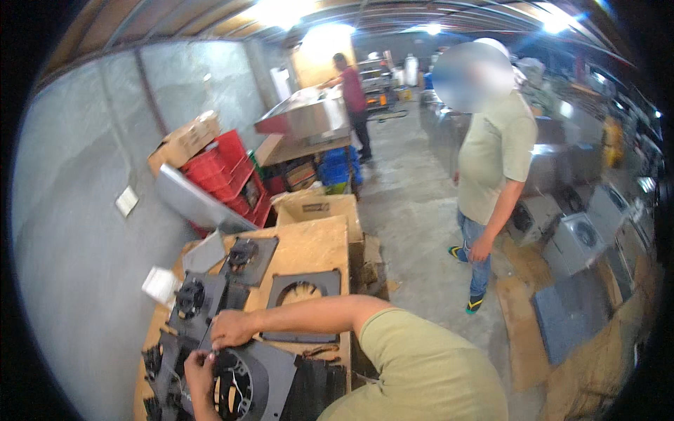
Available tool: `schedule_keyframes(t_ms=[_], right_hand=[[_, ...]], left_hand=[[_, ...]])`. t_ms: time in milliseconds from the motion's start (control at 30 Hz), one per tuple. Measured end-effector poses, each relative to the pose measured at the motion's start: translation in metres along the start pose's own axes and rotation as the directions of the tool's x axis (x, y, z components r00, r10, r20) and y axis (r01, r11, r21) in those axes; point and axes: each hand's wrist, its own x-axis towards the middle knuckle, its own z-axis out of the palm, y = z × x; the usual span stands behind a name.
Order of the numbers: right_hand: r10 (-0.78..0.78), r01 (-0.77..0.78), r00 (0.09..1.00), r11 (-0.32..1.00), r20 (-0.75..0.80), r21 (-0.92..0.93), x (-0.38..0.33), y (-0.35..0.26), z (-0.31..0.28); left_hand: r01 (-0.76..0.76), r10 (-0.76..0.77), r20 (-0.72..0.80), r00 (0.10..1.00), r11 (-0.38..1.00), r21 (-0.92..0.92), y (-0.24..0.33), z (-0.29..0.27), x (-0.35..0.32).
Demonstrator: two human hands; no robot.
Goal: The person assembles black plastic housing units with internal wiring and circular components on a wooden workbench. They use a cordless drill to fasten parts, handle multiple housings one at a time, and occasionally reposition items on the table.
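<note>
On the workbench before me lies a dark grey square panel with a large round opening, in which a black ring and a thin pale wire show. My left hand is at the panel's left edge, thumb and fingers pinched together. Just above it, my right hand is closed at the panel's far left corner, its forearm reaching across from the right. Whatever small thing the fingers hold is hidden. Beyond my hands are similar panels with black fan-like parts and another grey panel with a round hole.
Black flat pieces lie at the wooden bench's near right. Behind it are a cardboard box and red crates. A person stands in the right aisle; another works farther back. White box-shaped units sit on the right.
</note>
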Motion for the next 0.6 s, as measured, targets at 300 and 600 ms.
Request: schedule_keyframes(t_ms=[300,600], right_hand=[[0.518,-0.584,0.757,0.810,0.400,0.056,0.029,-0.034,-0.028],[0.402,-0.563,0.792,0.773,0.460,0.293,0.014,-0.024,-0.040]], left_hand=[[0.087,-0.088,0.003,0.996,0.989,0.120,0.000,-0.003,-0.006],[0.161,-0.161,0.021,0.987,0.987,0.011,0.003,-0.003,-0.006]])
